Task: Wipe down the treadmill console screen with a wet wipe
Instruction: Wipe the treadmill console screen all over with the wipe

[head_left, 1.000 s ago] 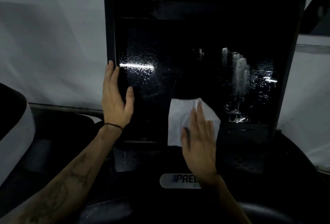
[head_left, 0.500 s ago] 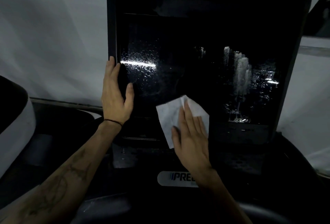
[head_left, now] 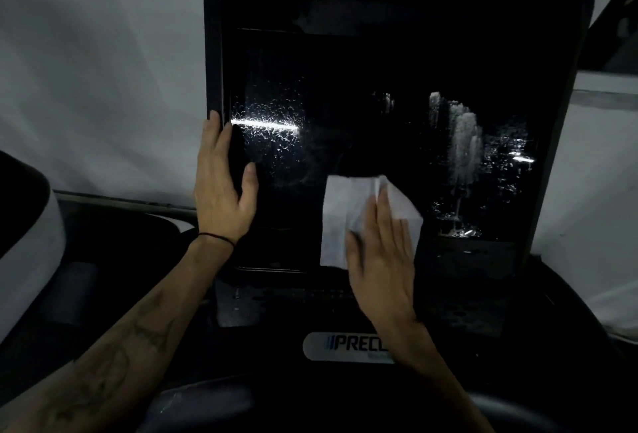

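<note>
White and creased, the wet wipe [head_left: 348,215] lies flat on the lower middle of the dark console screen [head_left: 362,142], pinned there by the right hand [head_left: 381,260], whose straight fingers press on it with the palm facing the glass; the wipe's corners stick out above and to the left of the fingertips. Well to the left of that hand, the left hand [head_left: 222,187] grasps the screen's left edge, fingers laid up along the black frame [head_left: 212,52] and the thumb resting on the glass. A thin black band [head_left: 215,237] circles the left wrist. Above the left thumb a bright streak and wet speckles [head_left: 266,125] shine on the glass; up and right of the right hand, more wet smears [head_left: 466,142] glint. Just below the right wrist a pale logo plate [head_left: 345,346] is partly covered by the forearm.
</note>
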Motion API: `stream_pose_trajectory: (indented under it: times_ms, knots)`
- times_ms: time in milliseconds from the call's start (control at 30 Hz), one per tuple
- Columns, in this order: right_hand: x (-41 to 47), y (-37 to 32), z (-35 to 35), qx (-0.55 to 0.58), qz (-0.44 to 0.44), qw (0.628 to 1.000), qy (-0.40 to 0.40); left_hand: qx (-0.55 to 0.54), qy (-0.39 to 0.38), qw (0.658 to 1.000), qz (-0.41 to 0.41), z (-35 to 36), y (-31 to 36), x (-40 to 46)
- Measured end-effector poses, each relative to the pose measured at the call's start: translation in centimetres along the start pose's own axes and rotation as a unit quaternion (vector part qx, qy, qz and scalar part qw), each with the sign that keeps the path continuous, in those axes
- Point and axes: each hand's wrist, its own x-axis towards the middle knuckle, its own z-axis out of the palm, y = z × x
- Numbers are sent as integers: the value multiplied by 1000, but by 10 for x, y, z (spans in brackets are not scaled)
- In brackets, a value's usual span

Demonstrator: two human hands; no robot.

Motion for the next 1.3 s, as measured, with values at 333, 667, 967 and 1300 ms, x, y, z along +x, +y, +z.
stream_pose_trajectory:
  times_ms: [333, 667, 967, 1300]
  knots:
    - [9, -10, 3, 2, -3, 1000, -2, -1, -3, 1000, -4, 0, 1, 0]
    - [17, -13, 2, 1, 20, 1000, 18, 18, -3, 1000, 15, 1, -4, 0]
    - [42, -9, -5, 5, -4, 999, 40, 19, -3, 1000, 14, -1, -3, 1]
    - [59, -8, -10, 14, 2, 999, 50, 22, -4, 1000, 17, -1, -3, 1]
